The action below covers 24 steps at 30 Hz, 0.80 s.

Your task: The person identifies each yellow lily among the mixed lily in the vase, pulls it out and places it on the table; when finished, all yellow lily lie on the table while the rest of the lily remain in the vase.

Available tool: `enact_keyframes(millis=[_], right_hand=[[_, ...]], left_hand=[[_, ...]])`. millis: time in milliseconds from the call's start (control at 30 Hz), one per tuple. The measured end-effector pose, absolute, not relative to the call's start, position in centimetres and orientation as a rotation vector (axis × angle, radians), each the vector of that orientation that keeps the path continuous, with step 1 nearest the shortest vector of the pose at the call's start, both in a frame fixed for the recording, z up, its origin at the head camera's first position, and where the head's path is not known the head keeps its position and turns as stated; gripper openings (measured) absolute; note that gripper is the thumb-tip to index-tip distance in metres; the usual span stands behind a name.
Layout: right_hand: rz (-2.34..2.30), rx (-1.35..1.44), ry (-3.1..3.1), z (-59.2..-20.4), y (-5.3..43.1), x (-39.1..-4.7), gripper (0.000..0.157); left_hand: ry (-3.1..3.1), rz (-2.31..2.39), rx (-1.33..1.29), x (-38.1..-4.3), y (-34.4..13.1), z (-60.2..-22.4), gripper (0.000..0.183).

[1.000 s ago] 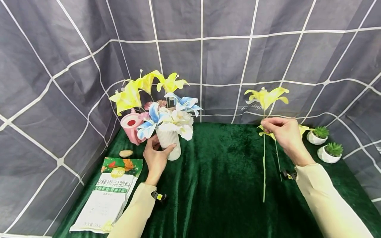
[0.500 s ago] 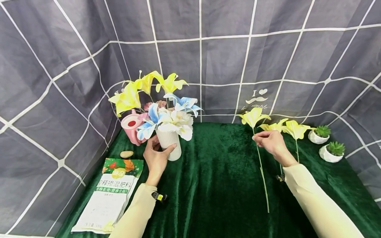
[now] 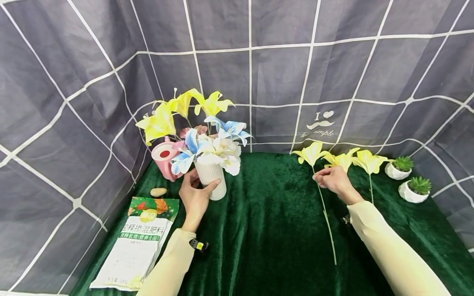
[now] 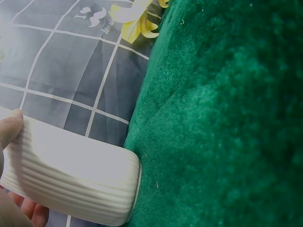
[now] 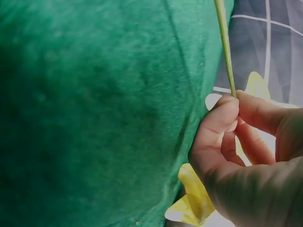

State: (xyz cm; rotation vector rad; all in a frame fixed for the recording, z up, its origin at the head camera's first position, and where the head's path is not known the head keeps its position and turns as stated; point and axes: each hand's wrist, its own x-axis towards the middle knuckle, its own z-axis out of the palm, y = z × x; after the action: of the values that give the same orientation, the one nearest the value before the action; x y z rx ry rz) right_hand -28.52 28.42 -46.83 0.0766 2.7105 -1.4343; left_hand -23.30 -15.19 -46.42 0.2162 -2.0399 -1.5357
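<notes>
My left hand (image 3: 195, 197) grips the ribbed white vase (image 3: 212, 181), thumb on its near side. In the left wrist view the vase (image 4: 75, 170) stands with its base on the green cloth. Yellow lilies (image 3: 212, 103), blue-and-white lilies (image 3: 230, 130), white blooms (image 3: 222, 152) and pink flowers fill it. On the right, my right hand (image 3: 335, 181) pinches the stem of a single yellow lily (image 3: 311, 153) just under its bloom. That stem (image 5: 225, 47) shows between thumb and fingertip in the right wrist view. Two more yellow lilies (image 3: 369, 161) lie beyond the right hand.
Left of the vase are a pink watering can (image 3: 163, 158), a tan stone (image 3: 158, 192) and a white-and-green fertilizer bag (image 3: 129, 246). Two small potted succulents (image 3: 414, 190) stand at the far right. A grey checked curtain (image 3: 281, 78) rises behind the green cloth (image 3: 274, 222).
My right hand has lowered the yellow lily and brought it slightly left, so its bloom is now near the cloth's back edge. The left hand and vase have stayed put.
</notes>
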Motion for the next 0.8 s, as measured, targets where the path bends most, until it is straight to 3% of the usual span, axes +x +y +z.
enact_keyframes(millis=[433,800], right_hand=[[-1.401,0.113,2.655,-47.3,28.6,-28.5,0.03],[-1.342,0.196,2.888,-42.3,26.6,-25.9,0.032]], left_hand=[[-2.034,-1.518,0.21,-23.4,-15.2,-46.8,0.069],[-2.04,-1.525,0.203,-23.4,-15.3,-46.7,0.069]])
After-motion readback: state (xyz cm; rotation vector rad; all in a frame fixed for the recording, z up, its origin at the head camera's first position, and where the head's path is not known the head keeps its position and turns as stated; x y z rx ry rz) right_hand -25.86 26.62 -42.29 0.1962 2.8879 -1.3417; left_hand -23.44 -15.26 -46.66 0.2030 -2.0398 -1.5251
